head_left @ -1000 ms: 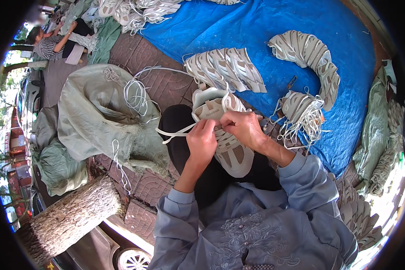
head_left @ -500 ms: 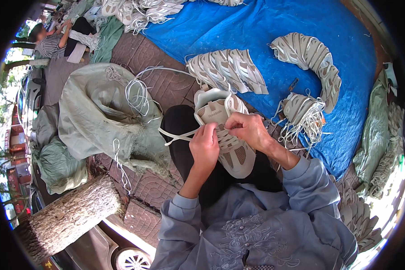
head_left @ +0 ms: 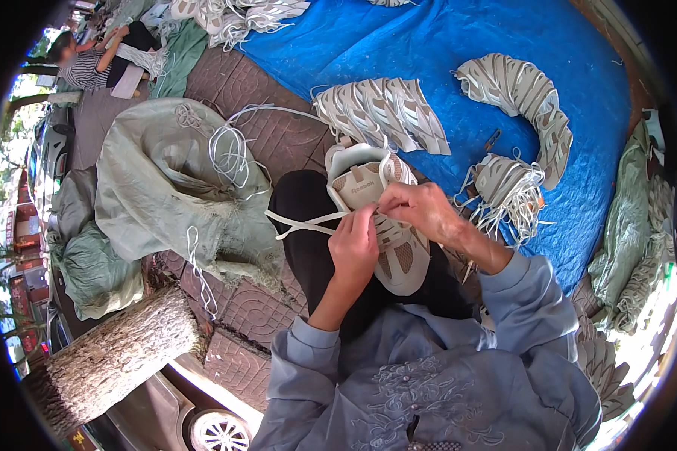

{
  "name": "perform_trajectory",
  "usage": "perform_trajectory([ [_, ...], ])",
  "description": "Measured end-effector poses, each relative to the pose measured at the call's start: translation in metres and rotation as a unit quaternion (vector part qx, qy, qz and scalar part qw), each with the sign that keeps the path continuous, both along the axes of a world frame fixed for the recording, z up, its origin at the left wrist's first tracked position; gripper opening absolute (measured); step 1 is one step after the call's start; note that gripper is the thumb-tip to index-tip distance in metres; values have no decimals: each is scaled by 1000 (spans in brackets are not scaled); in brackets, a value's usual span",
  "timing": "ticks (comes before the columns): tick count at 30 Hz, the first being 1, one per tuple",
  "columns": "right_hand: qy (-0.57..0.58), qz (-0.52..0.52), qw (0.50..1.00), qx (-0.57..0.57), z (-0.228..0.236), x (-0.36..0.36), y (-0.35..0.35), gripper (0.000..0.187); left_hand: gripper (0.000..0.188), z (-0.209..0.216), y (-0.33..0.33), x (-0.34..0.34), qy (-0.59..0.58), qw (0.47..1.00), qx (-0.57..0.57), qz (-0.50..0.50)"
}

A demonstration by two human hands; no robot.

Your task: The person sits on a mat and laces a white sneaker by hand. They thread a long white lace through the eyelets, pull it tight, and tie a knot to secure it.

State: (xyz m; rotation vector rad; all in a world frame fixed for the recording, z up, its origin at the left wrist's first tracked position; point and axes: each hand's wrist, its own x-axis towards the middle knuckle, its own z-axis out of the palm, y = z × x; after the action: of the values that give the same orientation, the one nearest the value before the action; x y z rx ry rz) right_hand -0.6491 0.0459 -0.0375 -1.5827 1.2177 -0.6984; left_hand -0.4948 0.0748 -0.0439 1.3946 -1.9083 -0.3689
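Observation:
A white and beige sneaker upper [head_left: 402, 272] rests across my dark-trousered knees, its toe toward me and its tongue facing up. My left hand [head_left: 353, 244] pinches a flat cream shoelace [head_left: 302, 225] over the lacing rows, and loose strands of it stick out to the left. From the other side, my right hand [head_left: 421, 214] is closed at the eyelet edge just below the tongue. Its fingertips meet those of my left hand on the lace. The exact eyelet lies hidden under my fingers.
On a blue tarp [head_left: 444, 37], nested sneaker uppers [head_left: 380, 113] lie in rows, beside a curved row [head_left: 530, 105] and a bundle with dangling laces [head_left: 504, 184]. A pale sack [head_left: 139, 173] with loose cord lies left, near a tree trunk [head_left: 128, 346]. Another person [head_left: 90, 68] sits far left.
My left hand has shifted slightly right, closer to my right hand. Both hands still pinch at the lace, and the shoe upper has barely moved.

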Motion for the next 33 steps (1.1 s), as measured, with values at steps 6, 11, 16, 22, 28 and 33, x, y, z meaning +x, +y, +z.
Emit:
perform_trajectory([
  [6,114,-8,958,-263,-7,10,-16,18,26,-5,16,-1,-89,996,-27,-2],
  [11,181,72,911,-364,0,15,-22,19,28,-12,25,2,-124,992,-30,-20],
  [16,269,213,831,-438,2,23,-29,16,34,6,45,-8,-118,990,47,-67],
  [22,291,271,807,-436,4,31,-40,14,29,54,49,26,-96,965,-73,-233],
  [28,348,279,782,-436,11,26,-38,12,22,35,-14,42,-95,985,-110,-96],
  [33,295,223,821,-436,11,23,-35,11,17,8,-31,33,-145,979,-102,-97],
])
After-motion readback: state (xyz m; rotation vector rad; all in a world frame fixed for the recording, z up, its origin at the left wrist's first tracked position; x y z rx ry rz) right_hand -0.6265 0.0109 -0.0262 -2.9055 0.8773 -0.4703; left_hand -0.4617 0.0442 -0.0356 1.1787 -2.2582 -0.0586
